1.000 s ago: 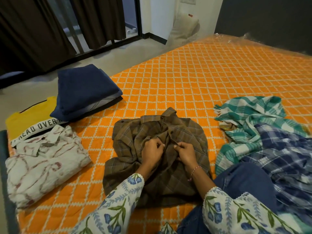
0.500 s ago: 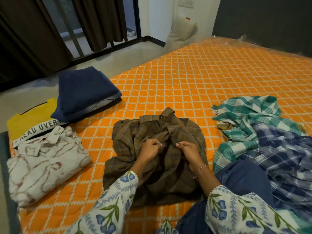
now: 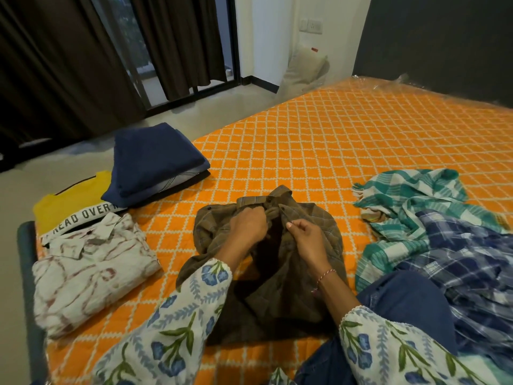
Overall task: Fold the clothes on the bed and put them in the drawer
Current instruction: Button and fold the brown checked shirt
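I have the brown shirt mid-bed, collar at 12 o'clock. My left hand pinches one placket edge near the collar; my right hand pinches the other. To fold neatly, I should button up, then smooth it flat.

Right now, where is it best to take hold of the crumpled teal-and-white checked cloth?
Probably pinch the teal-and-white checked cloth at its fringed left corner, coming from the bare orange quilt side. That corner lies free and flat; the blue plaid shirt covers its near part.
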`<state>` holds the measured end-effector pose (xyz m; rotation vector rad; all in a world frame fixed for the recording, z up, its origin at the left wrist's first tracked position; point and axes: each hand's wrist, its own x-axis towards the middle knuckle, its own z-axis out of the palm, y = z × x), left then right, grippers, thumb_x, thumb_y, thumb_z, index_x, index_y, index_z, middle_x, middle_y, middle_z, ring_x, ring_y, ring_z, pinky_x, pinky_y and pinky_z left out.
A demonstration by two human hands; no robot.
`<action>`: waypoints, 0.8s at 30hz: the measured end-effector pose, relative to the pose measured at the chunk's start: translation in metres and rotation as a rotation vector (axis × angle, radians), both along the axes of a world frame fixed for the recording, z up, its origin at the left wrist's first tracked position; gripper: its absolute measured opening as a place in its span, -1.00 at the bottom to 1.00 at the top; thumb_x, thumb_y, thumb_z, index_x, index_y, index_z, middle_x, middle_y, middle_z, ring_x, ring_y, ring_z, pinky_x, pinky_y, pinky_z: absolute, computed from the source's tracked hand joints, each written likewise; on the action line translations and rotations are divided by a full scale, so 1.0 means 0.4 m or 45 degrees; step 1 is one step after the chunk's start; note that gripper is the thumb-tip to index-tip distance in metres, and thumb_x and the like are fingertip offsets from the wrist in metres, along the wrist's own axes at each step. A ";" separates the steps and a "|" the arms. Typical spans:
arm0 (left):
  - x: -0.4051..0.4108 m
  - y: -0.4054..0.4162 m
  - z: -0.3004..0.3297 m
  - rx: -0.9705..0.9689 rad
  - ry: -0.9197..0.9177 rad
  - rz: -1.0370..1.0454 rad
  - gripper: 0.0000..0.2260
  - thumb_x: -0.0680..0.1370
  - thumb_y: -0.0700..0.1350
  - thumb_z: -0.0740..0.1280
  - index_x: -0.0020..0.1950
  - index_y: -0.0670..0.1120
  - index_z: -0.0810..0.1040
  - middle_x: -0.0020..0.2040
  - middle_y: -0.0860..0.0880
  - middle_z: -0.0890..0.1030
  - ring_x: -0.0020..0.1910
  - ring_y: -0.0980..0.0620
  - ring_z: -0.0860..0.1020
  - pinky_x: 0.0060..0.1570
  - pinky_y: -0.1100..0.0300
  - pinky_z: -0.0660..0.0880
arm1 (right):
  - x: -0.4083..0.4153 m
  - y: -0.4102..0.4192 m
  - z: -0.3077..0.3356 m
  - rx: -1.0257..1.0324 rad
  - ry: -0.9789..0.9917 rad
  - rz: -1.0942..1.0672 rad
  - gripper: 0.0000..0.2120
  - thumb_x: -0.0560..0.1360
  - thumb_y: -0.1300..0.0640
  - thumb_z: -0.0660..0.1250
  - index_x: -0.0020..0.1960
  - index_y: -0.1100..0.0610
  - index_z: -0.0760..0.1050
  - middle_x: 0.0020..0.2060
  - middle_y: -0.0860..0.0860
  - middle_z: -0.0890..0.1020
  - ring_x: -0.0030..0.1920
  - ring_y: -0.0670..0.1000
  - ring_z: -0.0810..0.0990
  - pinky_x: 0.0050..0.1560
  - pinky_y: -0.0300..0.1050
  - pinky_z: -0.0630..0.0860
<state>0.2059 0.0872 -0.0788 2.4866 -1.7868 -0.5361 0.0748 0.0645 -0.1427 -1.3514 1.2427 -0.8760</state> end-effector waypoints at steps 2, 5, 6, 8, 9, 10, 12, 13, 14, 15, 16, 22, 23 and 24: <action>0.002 -0.011 0.013 0.040 0.075 -0.011 -0.82 0.66 -0.14 0.08 0.04 -0.20 0.44 -0.12 -0.12 0.44 -0.06 -0.16 0.50 -0.14 -0.01 0.39 | 0.010 -0.001 0.007 0.011 -0.074 0.011 -0.81 0.53 0.23 0.33 -0.14 0.37 0.55 -0.32 0.26 0.51 -0.25 0.05 0.47 -0.21 -0.11 0.37; 0.017 -0.020 0.009 -0.025 0.620 0.143 -0.72 0.66 -0.15 0.07 -0.24 -0.13 0.37 -0.32 -0.08 0.37 -0.37 -0.01 0.36 -0.25 0.09 0.32 | 0.011 0.001 0.027 0.198 -0.231 0.082 -0.89 0.49 0.28 0.37 -0.03 0.32 0.57 -0.22 0.20 0.54 -0.20 0.07 0.49 -0.27 -0.18 0.45; 0.021 -0.018 0.008 -0.056 0.841 0.239 -0.72 0.66 -0.16 0.07 -0.23 -0.11 0.37 -0.34 -0.06 0.35 -0.39 0.04 0.32 -0.30 0.15 0.31 | 0.009 0.001 0.034 0.276 -0.304 0.111 -0.84 0.47 0.30 0.38 0.04 0.31 0.57 -0.17 0.22 0.57 -0.16 0.09 0.53 -0.24 -0.19 0.51; 0.026 -0.008 0.010 -0.104 1.152 0.369 -0.77 0.65 -0.18 0.08 -0.16 -0.08 0.41 -0.34 -0.02 0.37 -0.38 0.09 0.33 -0.36 0.24 0.31 | 0.005 -0.006 0.047 0.380 -0.404 0.142 -0.68 0.43 0.36 0.40 0.18 0.31 0.52 -0.15 0.23 0.56 -0.20 0.08 0.57 -0.29 -0.22 0.55; 0.027 -0.004 0.011 -0.123 1.251 0.380 -0.82 0.64 -0.19 0.12 -0.12 -0.06 0.44 -0.33 0.00 0.40 -0.37 0.11 0.35 -0.35 0.28 0.33 | 0.004 -0.009 0.054 0.403 -0.416 0.145 -0.63 0.42 0.40 0.40 0.22 0.30 0.49 -0.19 0.21 0.54 -0.27 0.02 0.57 -0.36 -0.26 0.53; 0.028 -0.004 0.014 -0.141 1.329 0.368 -0.89 0.62 -0.21 0.19 -0.06 -0.05 0.45 -0.32 0.01 0.44 -0.35 0.13 0.39 -0.32 0.29 0.34 | 0.002 -0.011 0.063 0.411 -0.415 0.136 -0.61 0.41 0.43 0.39 0.23 0.29 0.47 -0.23 0.18 0.52 -0.34 -0.02 0.56 -0.41 -0.29 0.51; 0.032 -0.004 0.015 -0.197 1.460 0.325 -0.82 0.55 -0.30 0.30 0.05 -0.07 0.41 -0.27 0.01 0.51 -0.29 0.12 0.48 -0.28 0.30 0.39 | 0.001 -0.016 0.072 0.421 -0.449 0.108 -0.59 0.41 0.45 0.37 0.24 0.30 0.46 -0.21 0.20 0.50 -0.31 0.03 0.54 -0.40 -0.26 0.52; 0.033 -0.003 0.014 -0.237 1.519 0.319 -0.76 0.52 -0.36 0.32 0.06 -0.08 0.40 -0.26 -0.01 0.52 -0.29 0.10 0.50 -0.31 0.31 0.41 | 0.002 -0.016 0.073 0.422 -0.473 0.096 -0.58 0.41 0.45 0.37 0.25 0.31 0.45 -0.17 0.22 0.50 -0.23 0.10 0.53 -0.33 -0.20 0.54; 0.032 0.000 0.012 -0.287 1.543 0.324 -0.74 0.50 -0.41 0.31 0.02 -0.10 0.40 -0.26 -0.03 0.51 -0.31 0.09 0.50 -0.36 0.32 0.41 | 0.000 -0.014 0.074 0.419 -0.490 0.081 -0.58 0.40 0.45 0.38 0.25 0.32 0.45 -0.13 0.24 0.50 -0.15 0.14 0.51 -0.23 -0.12 0.56; 0.029 0.005 0.008 -0.347 1.539 0.344 -0.75 0.50 -0.44 0.30 -0.03 -0.10 0.41 -0.27 -0.05 0.50 -0.33 0.08 0.49 -0.41 0.33 0.39 | 0.001 -0.010 0.072 0.417 -0.505 0.061 -0.58 0.40 0.45 0.39 0.24 0.33 0.45 -0.12 0.26 0.51 -0.11 0.17 0.52 -0.14 -0.04 0.55; 0.025 0.010 0.001 -0.403 1.524 0.378 -0.76 0.50 -0.45 0.29 -0.10 -0.11 0.42 -0.29 -0.05 0.47 -0.34 0.08 0.48 -0.46 0.35 0.38 | 0.000 -0.002 0.071 0.408 -0.508 0.037 -0.60 0.39 0.45 0.39 0.21 0.32 0.46 -0.14 0.27 0.54 -0.10 0.17 0.54 -0.07 0.01 0.55; -0.010 0.030 -0.034 -0.600 1.426 0.520 -0.78 0.48 -0.40 0.35 -0.19 -0.11 0.44 -0.33 -0.02 0.45 -0.35 0.11 0.45 -0.49 0.38 0.39 | 0.018 0.041 0.090 0.031 -0.306 -0.136 -0.72 0.38 0.43 0.43 -0.06 0.15 0.44 -0.35 0.04 0.54 -0.33 -0.05 0.54 -0.33 -0.37 0.48; -0.013 0.033 -0.037 -0.624 1.404 0.490 -0.78 0.47 -0.40 0.37 -0.19 -0.11 0.45 -0.34 -0.02 0.45 -0.35 0.11 0.45 -0.47 0.37 0.39 | 0.024 0.044 0.093 -0.022 -0.279 -0.146 -0.71 0.39 0.44 0.42 -0.07 0.13 0.43 -0.36 0.04 0.53 -0.34 -0.06 0.52 -0.36 -0.40 0.46; -0.014 0.035 -0.041 -0.642 1.373 0.458 -0.79 0.46 -0.39 0.39 -0.18 -0.10 0.46 -0.33 -0.01 0.46 -0.35 0.11 0.46 -0.43 0.34 0.41 | 0.027 0.047 0.096 -0.052 -0.269 -0.139 -0.70 0.39 0.45 0.40 -0.08 0.11 0.42 -0.37 0.04 0.52 -0.35 -0.06 0.52 -0.37 -0.41 0.45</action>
